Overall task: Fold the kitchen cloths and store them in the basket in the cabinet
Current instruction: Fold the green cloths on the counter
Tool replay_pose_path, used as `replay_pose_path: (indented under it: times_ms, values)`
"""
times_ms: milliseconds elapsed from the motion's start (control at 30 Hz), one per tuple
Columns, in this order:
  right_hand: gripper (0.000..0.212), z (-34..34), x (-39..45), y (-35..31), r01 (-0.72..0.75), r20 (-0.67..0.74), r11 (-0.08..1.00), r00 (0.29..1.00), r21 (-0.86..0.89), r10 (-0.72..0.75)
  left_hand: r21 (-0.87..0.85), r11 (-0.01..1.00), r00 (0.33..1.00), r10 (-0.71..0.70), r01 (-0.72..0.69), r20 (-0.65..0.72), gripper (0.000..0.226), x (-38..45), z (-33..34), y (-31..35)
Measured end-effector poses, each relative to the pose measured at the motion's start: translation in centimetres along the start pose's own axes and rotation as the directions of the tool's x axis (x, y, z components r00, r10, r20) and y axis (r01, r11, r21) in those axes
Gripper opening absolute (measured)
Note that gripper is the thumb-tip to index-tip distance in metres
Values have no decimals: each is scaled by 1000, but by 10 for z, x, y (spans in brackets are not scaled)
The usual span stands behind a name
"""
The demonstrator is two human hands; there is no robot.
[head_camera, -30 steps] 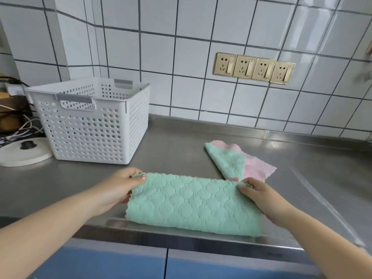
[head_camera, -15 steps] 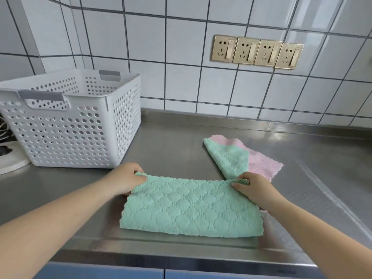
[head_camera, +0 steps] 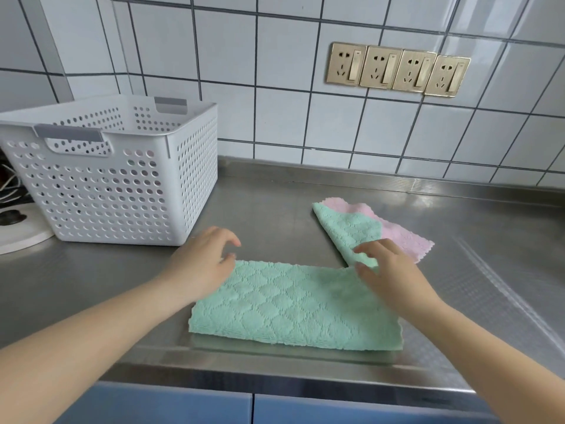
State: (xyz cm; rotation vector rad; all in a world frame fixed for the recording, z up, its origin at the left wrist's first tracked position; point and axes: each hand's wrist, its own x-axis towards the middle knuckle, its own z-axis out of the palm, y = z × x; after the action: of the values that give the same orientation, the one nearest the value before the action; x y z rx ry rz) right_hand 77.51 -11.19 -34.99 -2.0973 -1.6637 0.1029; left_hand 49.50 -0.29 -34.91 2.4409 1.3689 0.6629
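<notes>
The quilted mint-green kitchen cloth point(head_camera: 293, 304) is lying half-folded on the steel table point(head_camera: 458, 301). Left hand point(head_camera: 201, 264) and right hand point(head_camera: 388, 270) are hovering, grip spread; fold squarely, matching edges.

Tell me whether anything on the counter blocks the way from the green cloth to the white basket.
Nothing visible does. Bare steel counter lies between the green cloth and the white basket; only the left hand is there. The basket's top is open.
</notes>
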Motion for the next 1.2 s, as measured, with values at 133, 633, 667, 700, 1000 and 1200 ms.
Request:
replay_pose_path:
  times_ms: [133,633,667,700,1000,1200]
  values:
    - [43,35,-14,-50,297,71,944,954,-141,-290,55,976,966,198,-210,166,45,-21,28,51]
    - [100,45,-21,1,235,316,917,940,-322,-130,309,944,935,-1,-116,355,123,-39,47,2]
    - [103,43,-21,3,226,326,914,939,-336,-112,301,948,940,-9,-100,340,110,-38,45,0]
    - [108,41,-21,2,229,331,906,937,-357,-107,301,948,948,6,-108,319,90,-39,43,0]
    - [36,43,12,-41,392,293,910,893,-138,-341,58,805,795,568,-591,210,32,-74,44,58]
    - [44,39,17,-47,422,385,880,865,-217,-320,88,765,766,619,-638,176,42,-74,44,40]
